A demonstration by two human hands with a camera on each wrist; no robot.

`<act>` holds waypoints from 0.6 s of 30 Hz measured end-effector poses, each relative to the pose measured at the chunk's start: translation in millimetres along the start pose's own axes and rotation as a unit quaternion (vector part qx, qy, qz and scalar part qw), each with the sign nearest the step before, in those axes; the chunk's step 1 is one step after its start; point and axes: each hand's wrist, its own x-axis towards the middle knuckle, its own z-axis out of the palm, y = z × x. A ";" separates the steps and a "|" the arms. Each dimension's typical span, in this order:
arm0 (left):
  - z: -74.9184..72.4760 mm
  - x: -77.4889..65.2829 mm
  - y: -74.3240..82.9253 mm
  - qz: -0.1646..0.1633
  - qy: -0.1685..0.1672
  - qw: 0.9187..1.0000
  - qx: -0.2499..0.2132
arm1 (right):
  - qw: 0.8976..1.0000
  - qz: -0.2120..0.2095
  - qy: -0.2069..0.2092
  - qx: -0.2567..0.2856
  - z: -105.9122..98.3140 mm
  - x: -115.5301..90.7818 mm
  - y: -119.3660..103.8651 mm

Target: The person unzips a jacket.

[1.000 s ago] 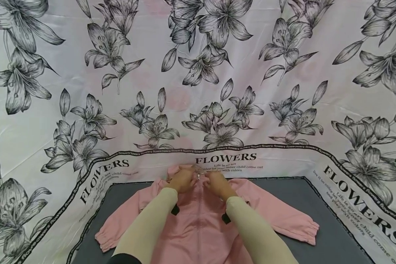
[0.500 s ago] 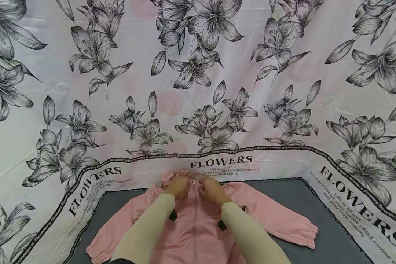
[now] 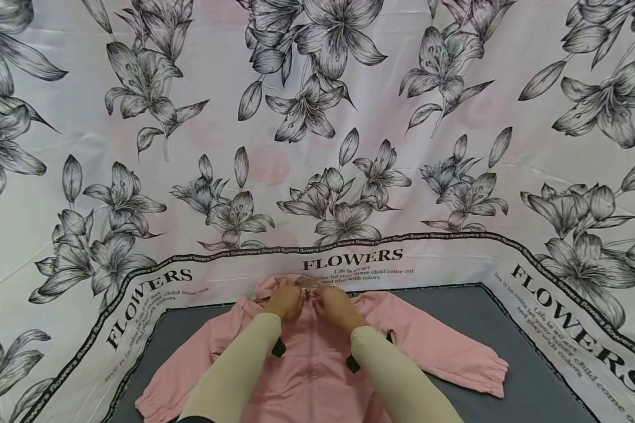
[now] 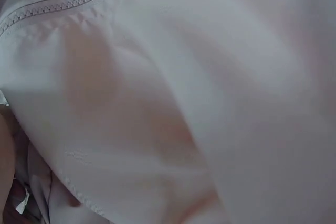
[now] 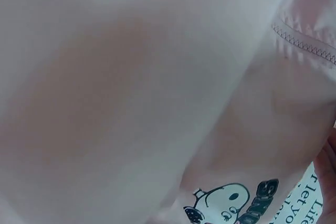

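A pink zip-up jacket [image 3: 317,382] lies spread with its front up and its sleeves out to the sides. At its neckline my left hand [image 3: 284,301] grips the fabric left of the zipper. Opposite it, my right hand [image 3: 338,308] pinches the jacket's edge with curled fingers. The zipper pull [image 3: 307,295] shows between the two hands. Pink cloth fills most of both wrist views, with zipper teeth [image 4: 58,7] at the upper left in the left one. In the right wrist view a cartoon dog print [image 5: 226,203] shows below, beside part of my right hand [image 5: 328,187].
The jacket lies on a dark grey tabletop [image 3: 455,317]. A white cloth with black flower drawings [image 3: 275,194] hangs behind it and along both sides. Dark straps [image 3: 278,348] show under the wrists.
The head view has turned slightly, so the scene sits further left. My right fingertips have come a little closer to the zipper pull. The left hand stays at the neckline.
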 end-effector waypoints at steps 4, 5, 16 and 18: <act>-1.8 -0.7 -4.4 0.033 0.034 0.998 -0.035 | 0.999 -0.016 0.032 0.012 0.1 1.2 -6.7; -3.5 -0.9 -5.7 0.044 0.043 0.997 -0.049 | 0.999 -0.018 0.040 0.017 0.0 1.6 -8.8; 5.7 15.7 -40.4 0.150 0.120 0.964 -0.186 | 0.990 -0.013 0.140 0.006 -4.2 4.5 -27.8; 6.9 19.2 -45.3 0.148 0.126 0.960 -0.200 | 0.987 -0.008 0.162 0.013 -5.5 6.3 -30.2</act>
